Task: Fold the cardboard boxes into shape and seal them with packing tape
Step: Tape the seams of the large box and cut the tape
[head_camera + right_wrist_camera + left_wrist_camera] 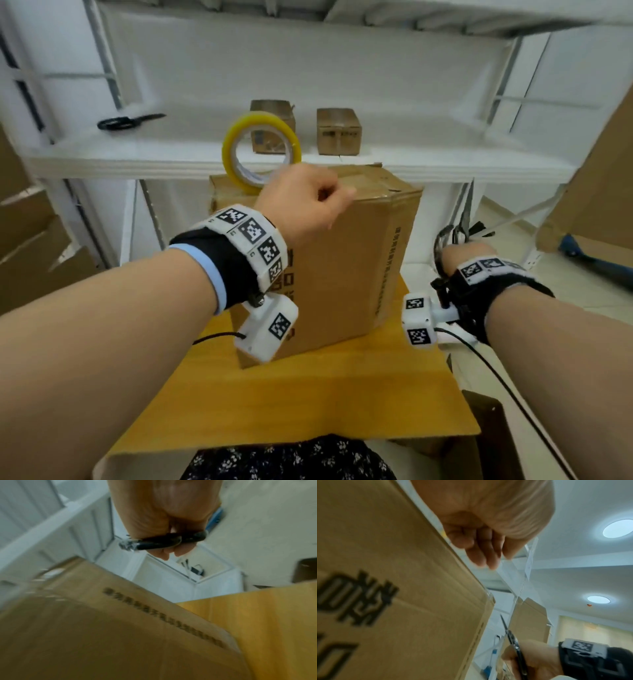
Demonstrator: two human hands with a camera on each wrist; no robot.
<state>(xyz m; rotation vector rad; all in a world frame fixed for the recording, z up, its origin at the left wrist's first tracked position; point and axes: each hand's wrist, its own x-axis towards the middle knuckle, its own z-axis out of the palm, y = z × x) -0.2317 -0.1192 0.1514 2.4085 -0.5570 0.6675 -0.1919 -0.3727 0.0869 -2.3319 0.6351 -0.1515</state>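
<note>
A tall brown cardboard box (342, 274) (385, 574) (102, 628) stands on a yellow wooden table (308, 394), its top flaps folded down. A yellow-rimmed tape roll (228, 154) stands tilted on the box top at the left. My left hand (325, 200) (481, 547) sits at the top front edge with fingers curled, holding the roll's lower rim; the contact is mostly hidden. My right hand (459, 253) (536, 655) (163, 513) hangs lower, right of the box, gripping black scissors (464, 219) (513, 639) (163, 542) with blades pointing up.
A white shelf (171, 161) runs behind the box with two small cardboard boxes (272, 126) (338, 132) and a second pair of scissors (126, 120). Flat cardboard leans at the left (30, 246) and right (596, 192). A blue object (582, 253) lies on the floor.
</note>
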